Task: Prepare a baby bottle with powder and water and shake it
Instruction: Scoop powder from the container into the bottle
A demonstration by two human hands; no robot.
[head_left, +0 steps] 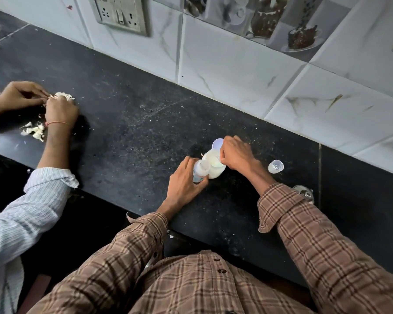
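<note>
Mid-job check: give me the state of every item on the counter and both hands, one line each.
baby bottle: upright, open, no top on, held.
left hand: gripping the baby bottle.
powder jar: open, beside the bottle.
right hand: fingers at the jar mouth; contents hidden.
jar lid: off, behind the jar.
clear cap: off, lying alone on the counter.

Home kitchen: black stone counter [134,114], tiled backsplash [236,71] w/ food-print tiles (cakes), wall socket [120,13].
</note>
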